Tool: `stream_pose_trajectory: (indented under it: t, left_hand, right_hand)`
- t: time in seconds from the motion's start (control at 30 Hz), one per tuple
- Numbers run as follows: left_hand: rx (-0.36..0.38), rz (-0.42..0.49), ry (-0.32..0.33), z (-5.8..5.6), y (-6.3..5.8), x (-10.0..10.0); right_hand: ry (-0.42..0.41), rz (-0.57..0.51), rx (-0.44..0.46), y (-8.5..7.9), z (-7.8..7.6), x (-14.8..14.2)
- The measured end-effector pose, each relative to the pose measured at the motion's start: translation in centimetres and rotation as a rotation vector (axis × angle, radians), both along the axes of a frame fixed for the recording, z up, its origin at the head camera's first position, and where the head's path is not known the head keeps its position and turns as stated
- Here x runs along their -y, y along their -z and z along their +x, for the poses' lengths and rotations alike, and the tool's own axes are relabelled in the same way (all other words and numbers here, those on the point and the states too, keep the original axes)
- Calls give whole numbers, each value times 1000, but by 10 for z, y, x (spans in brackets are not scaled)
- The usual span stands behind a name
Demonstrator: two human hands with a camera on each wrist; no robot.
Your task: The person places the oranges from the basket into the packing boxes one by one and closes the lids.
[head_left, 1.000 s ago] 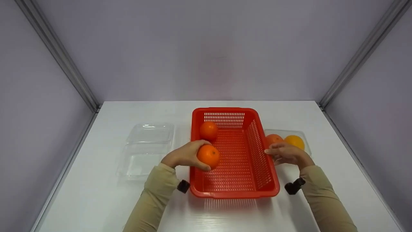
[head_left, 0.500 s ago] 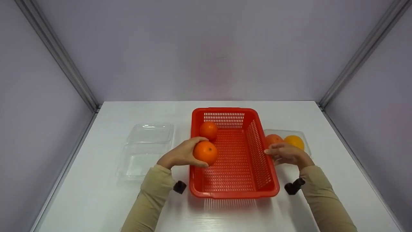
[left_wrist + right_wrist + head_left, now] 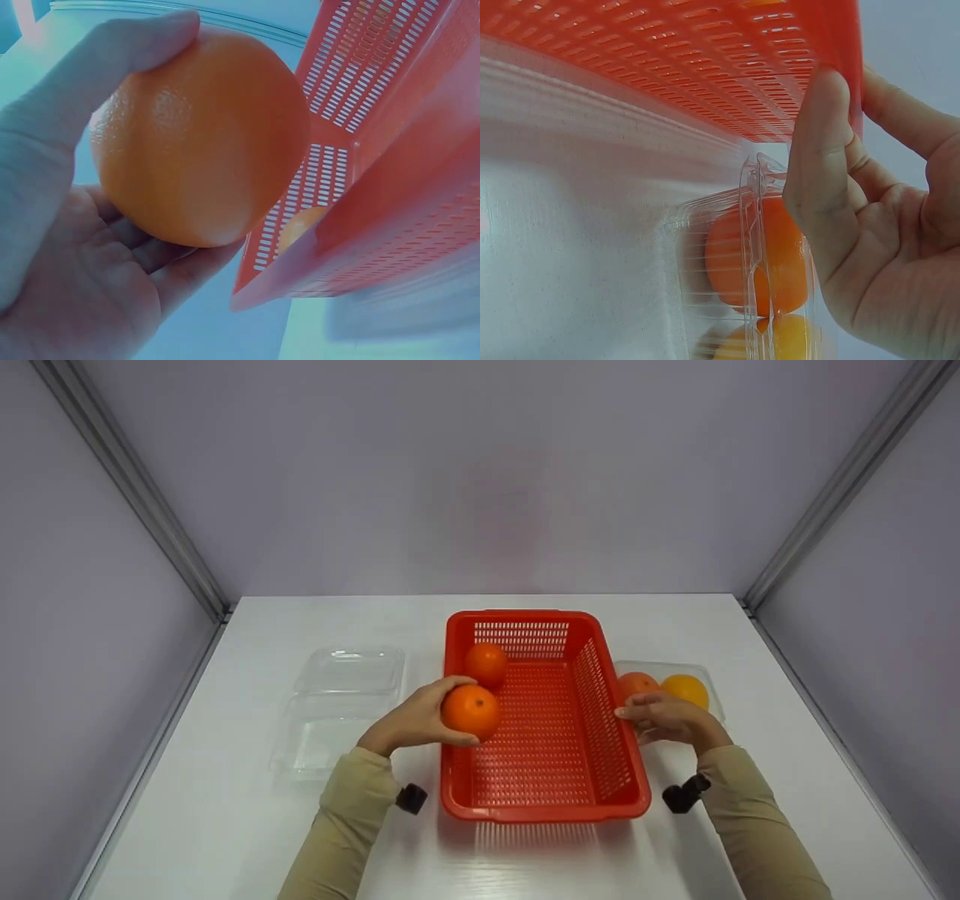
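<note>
In my left hand (image 3: 421,718) I grip an orange (image 3: 471,712), raised over the left rim of a red plastic basket (image 3: 547,813). The left wrist view shows thumb and fingers wrapped around that orange (image 3: 202,142). A second orange (image 3: 487,661) lies inside the basket at its back left corner. On the other side my right hand (image 3: 667,715) pinches the basket's right rim; in the right wrist view the rim (image 3: 847,67) sits between thumb and fingers.
Right of the basket, a clear plastic clamshell box (image 3: 697,262) holds an orange (image 3: 637,683) and a yellower one (image 3: 685,691). A clear clamshell box (image 3: 341,720) lies opened flat on the white table (image 3: 202,780), left of the basket.
My left hand has drifted left and slightly up with the orange, from above the basket's interior to its left rim. The right hand and basket have stayed put.
</note>
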State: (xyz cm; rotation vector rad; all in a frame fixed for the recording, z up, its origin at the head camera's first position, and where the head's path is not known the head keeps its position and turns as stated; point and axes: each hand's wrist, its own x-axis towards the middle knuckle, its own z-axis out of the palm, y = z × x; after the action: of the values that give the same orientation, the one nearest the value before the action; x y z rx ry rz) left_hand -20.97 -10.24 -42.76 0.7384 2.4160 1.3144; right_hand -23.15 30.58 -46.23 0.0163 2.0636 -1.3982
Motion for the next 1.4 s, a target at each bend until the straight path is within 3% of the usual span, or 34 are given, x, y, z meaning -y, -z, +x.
stream_pose_trajectory:
  t: [0.43,0.7,1.03,1.4]
  left_hand:
    - [38,22,-24,0,3,8]
    - [4,48,-41,1,6,13]
    - [18,89,-86,2,9,20]
    - [23,73,-121,4,9,27]
  right_hand:
    - [8,-1,-11,-1,1,1]
    - [15,-5,-1,-4,3,3]
    - [-1,-26,1,-4,2,2]
    - [0,-24,6,-3,1,2]
